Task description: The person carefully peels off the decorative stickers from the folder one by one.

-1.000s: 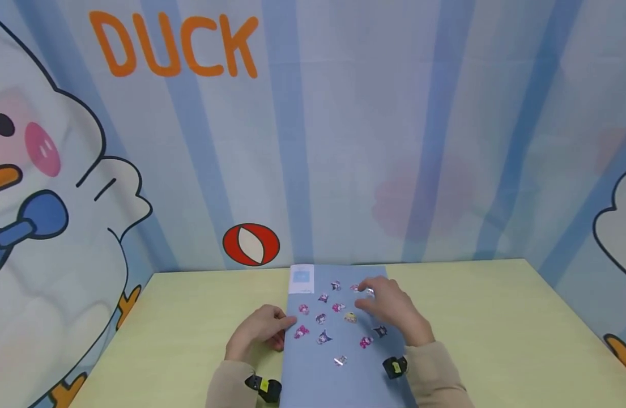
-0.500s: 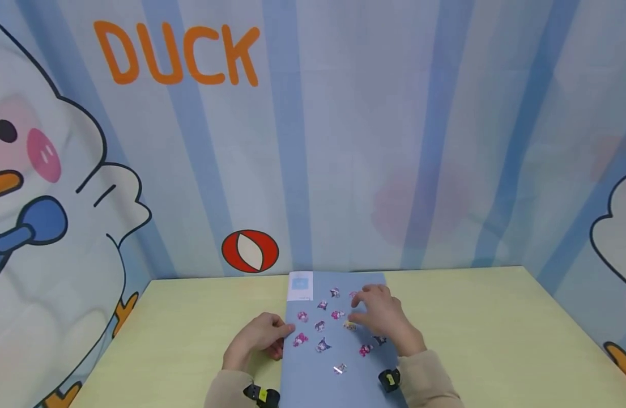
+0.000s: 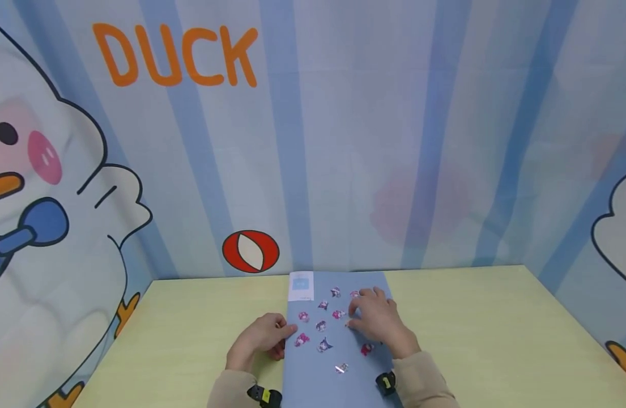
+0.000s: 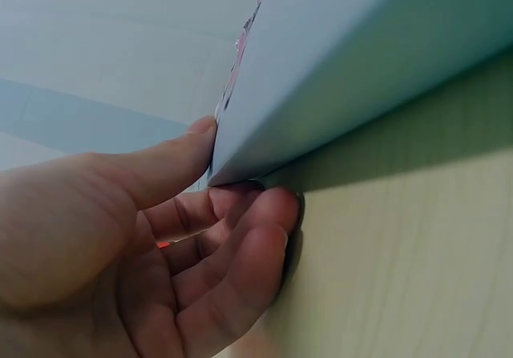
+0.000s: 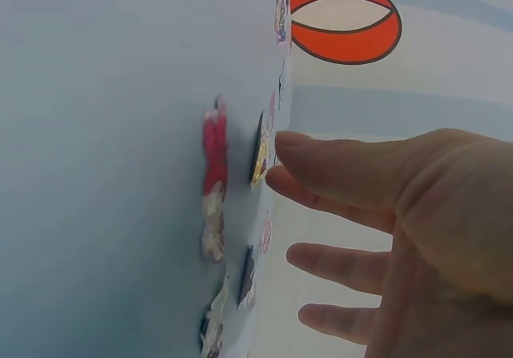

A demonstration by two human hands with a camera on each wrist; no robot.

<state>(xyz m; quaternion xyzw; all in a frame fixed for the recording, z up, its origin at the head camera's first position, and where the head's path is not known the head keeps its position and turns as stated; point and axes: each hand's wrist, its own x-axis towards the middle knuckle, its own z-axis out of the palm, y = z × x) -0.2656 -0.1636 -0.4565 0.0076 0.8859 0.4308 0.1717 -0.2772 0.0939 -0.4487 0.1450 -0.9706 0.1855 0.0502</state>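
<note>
I found the light-blue folder (image 3: 313, 391) on the pale yellow table (image 3: 190, 328), its far end close to the striped backdrop (image 3: 343, 141), with a white label (image 3: 301, 293) at its far left corner. On my feed, the left hand (image 3: 262, 335) gripped the folder's left edge, thumb on top, fingers below. The right hand (image 3: 379, 318) was over the folder's right half, unclenched, thumb and fingers apart, beside a yellow sticker (image 5: 261, 154); contact I could not confirm. A pink-red sticker (image 5: 215, 150) lay near it.
</note>
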